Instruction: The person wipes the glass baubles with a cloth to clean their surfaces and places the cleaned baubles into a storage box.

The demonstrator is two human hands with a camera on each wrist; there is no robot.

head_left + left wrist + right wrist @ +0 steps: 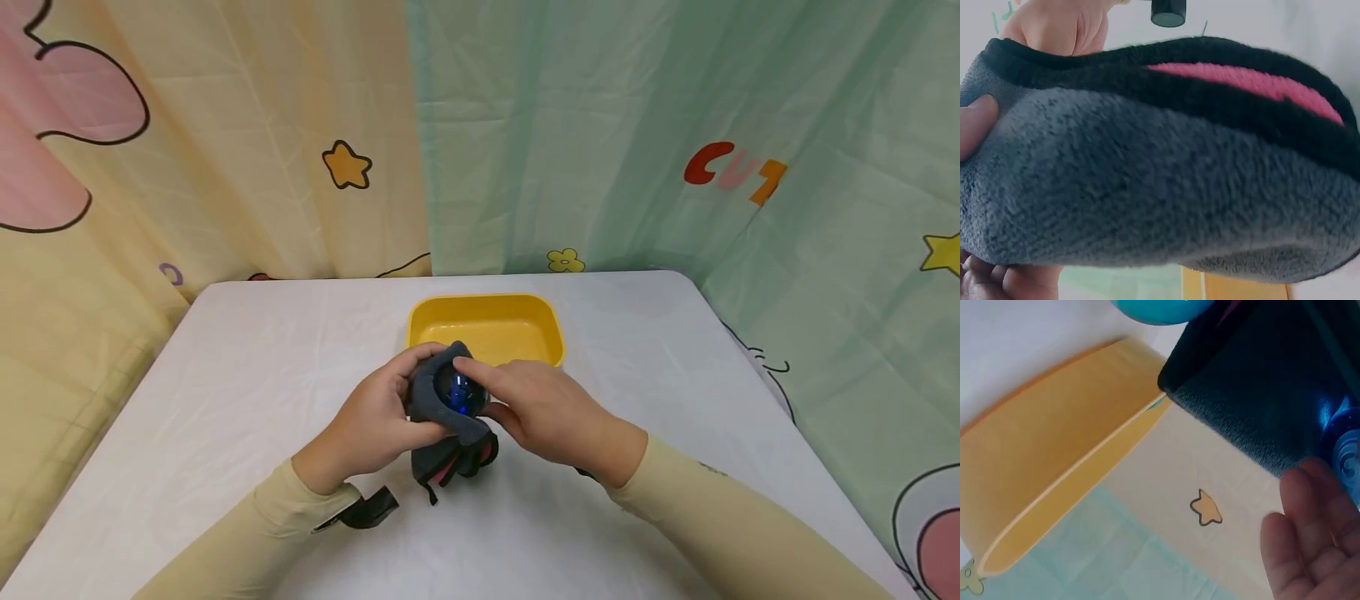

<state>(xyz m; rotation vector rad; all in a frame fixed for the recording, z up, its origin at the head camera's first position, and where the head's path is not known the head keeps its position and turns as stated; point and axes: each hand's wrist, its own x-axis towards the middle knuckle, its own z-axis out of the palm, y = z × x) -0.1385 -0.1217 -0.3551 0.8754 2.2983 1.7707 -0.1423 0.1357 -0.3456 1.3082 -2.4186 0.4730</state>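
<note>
A thick plush cloth (pixel 431 400), dark grey with black edging and pink on its other face, is bunched between the two hands over the table. My left hand (pixel 378 421) grips it from the left, thumb in front. Wrapped in its folds is a shiny, see-through blue thing (pixel 461 393); cloth and fingers hide most of it, so I cannot tell its kind. Fingers and thumb of my right hand (pixel 551 408) hold that blue thing from the right. The cloth (pixel 1116 162) fills most of the left wrist view. Swirled rings mark the blue thing (pixel 1349 453) in the right wrist view.
Behind the hands, a yellow rectangular tray (pixel 487 304) stands near the far edge of the white-covered table (pixel 285 350). Printed curtains (pixel 495 150) hang beyond the table. A black strap (pixel 371 508) sticks out from the left wrist.
</note>
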